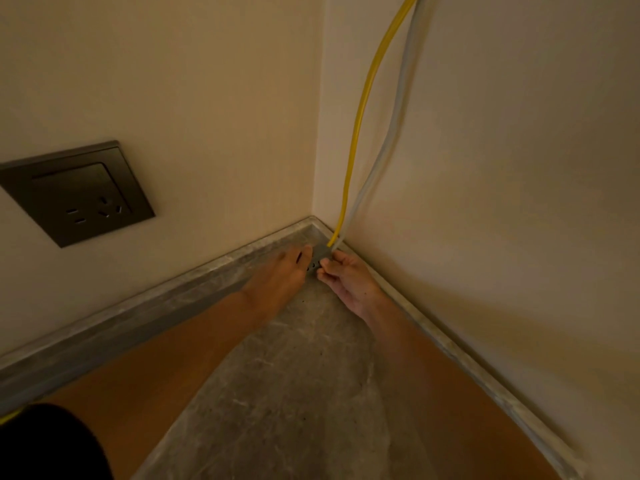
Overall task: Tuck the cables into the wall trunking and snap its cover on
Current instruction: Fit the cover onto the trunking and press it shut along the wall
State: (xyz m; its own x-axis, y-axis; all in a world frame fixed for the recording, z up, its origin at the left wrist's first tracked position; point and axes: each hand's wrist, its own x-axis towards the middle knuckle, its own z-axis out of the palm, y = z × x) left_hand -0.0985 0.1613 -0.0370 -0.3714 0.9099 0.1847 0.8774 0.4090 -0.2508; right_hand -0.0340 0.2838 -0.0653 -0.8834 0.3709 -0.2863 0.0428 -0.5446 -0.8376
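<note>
A yellow cable [360, 126] and a pale grey cable [394, 126] hang down the right wall into the room's corner. Their lower ends meet a small grey piece with holes [318, 255] on the floor at the corner. My left hand [280, 275] lies flat with its fingertips touching that piece from the left. My right hand [346, 282] pinches at the piece and the cable ends from the right. Whether the piece is part of the trunking is unclear; no trunking cover shows.
A dark wall socket [78, 194] sits on the left wall. Grey skirting [138, 317] runs along both walls above a grey stone floor [294, 393]. A dark garment edge [45, 445] shows at the bottom left.
</note>
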